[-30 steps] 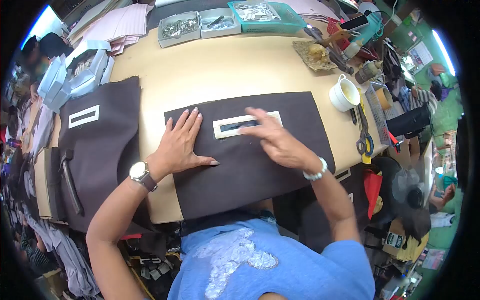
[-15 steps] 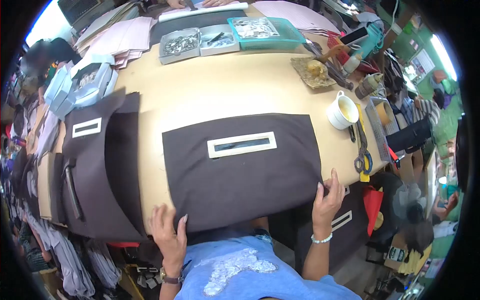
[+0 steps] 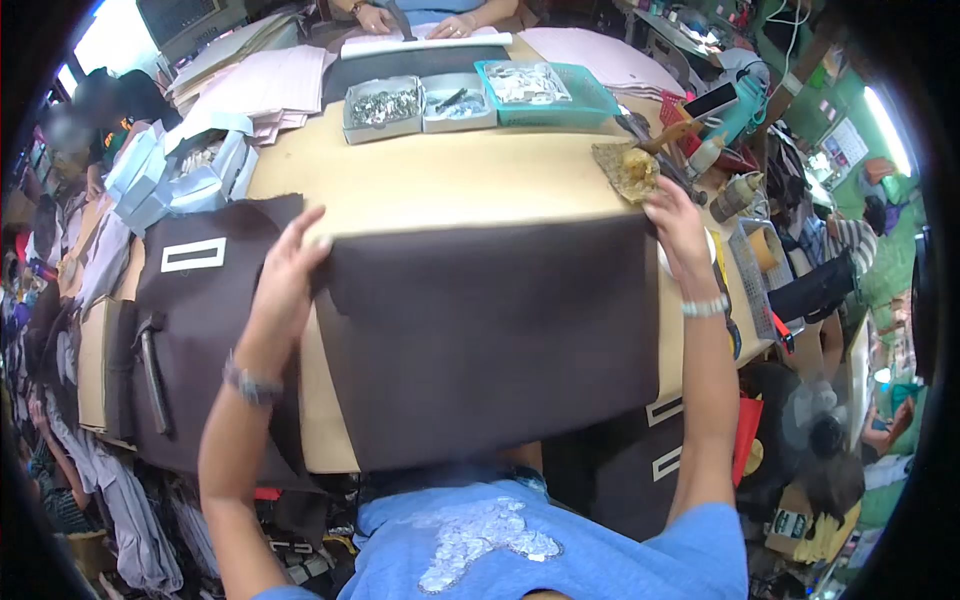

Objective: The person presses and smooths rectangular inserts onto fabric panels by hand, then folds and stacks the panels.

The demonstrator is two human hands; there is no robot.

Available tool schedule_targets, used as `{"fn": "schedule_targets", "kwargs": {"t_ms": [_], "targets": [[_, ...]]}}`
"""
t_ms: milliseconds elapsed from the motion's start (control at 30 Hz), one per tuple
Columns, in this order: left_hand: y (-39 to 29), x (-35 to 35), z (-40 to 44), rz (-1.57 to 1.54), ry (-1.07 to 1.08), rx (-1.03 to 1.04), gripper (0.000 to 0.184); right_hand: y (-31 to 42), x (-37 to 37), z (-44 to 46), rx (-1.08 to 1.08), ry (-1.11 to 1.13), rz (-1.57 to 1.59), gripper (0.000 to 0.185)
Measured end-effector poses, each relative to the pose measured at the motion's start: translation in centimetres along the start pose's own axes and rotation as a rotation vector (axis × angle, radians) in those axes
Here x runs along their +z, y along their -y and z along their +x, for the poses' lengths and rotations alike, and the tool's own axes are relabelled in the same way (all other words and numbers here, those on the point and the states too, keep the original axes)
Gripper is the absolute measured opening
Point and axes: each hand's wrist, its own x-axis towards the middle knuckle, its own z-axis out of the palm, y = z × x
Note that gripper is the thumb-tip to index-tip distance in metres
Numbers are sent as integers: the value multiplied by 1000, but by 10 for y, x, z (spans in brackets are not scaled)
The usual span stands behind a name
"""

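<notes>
A dark brown fabric panel (image 3: 490, 340) spreads over the table in front of me, with its near edge at the table's front. My left hand (image 3: 285, 270) is at the panel's far left corner, thumb and fingers around the edge, slightly blurred. At the far right corner my right hand (image 3: 680, 230) pinches the edge. The panel's upward face is plain; no white frame shows on it. A white cup (image 3: 665, 262) is mostly hidden behind my right hand.
To the left lies another dark panel with a white rectangular frame (image 3: 193, 255) and a hammer (image 3: 154, 375) on it. Small-parts boxes (image 3: 383, 108) and a teal tray (image 3: 590, 100) stand at the back. A grey basket (image 3: 755, 280) is right. Across the table, a person's hands (image 3: 375, 18) work.
Both hands have moved from the panel's near corners to its far corners, bringing the dark material with them. The white frame on the middle panel is now covered.
</notes>
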Motion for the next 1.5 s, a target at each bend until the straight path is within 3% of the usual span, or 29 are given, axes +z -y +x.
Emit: {"fn": "schedule_targets", "kwargs": {"t_ms": [133,167,233,267,333,433,533,700,800,900,1067,1200,1300,1367,1500], "targets": [[-32,-12,106,62,-56,-106,55,9,30,128,-54,-19,-125,49],[-44,-15,129,111,-59,-66,55,33,42,145,-66,-65,-131,47],[-86,-7,149,61,-50,100,52,30,23,242,-313,-155,-79,49],[-114,2,144,155,-62,216,47,59,28,234,-358,-163,-22,47],[-132,-23,179,50,61,414,43,128,28,205,-437,-142,40,44],[-152,8,113,-25,74,529,48,162,15,162,-477,-57,244,46],[-121,-4,83,87,177,457,48,146,4,126,-502,-106,100,50],[-54,12,25,-110,68,144,33,78,-7,55,-433,-35,-10,53],[-2,-3,12,-36,-68,26,25,34,-7,7,-438,-62,-154,54],[40,-5,-21,30,-97,-48,29,-3,-13,-45,-388,-98,-418,53],[62,0,-99,46,-36,-207,40,-28,-24,-124,-106,-74,-466,53],[55,8,-108,111,43,-267,45,-25,-21,-132,-30,-39,-595,52],[55,11,-69,478,-2,-77,45,-25,-8,-96,-179,-18,-705,56],[61,14,-36,440,-44,-54,43,-39,1,-64,-197,0,-718,59],[77,12,17,654,-121,93,32,-40,22,-17,-228,39,-787,66]]}}
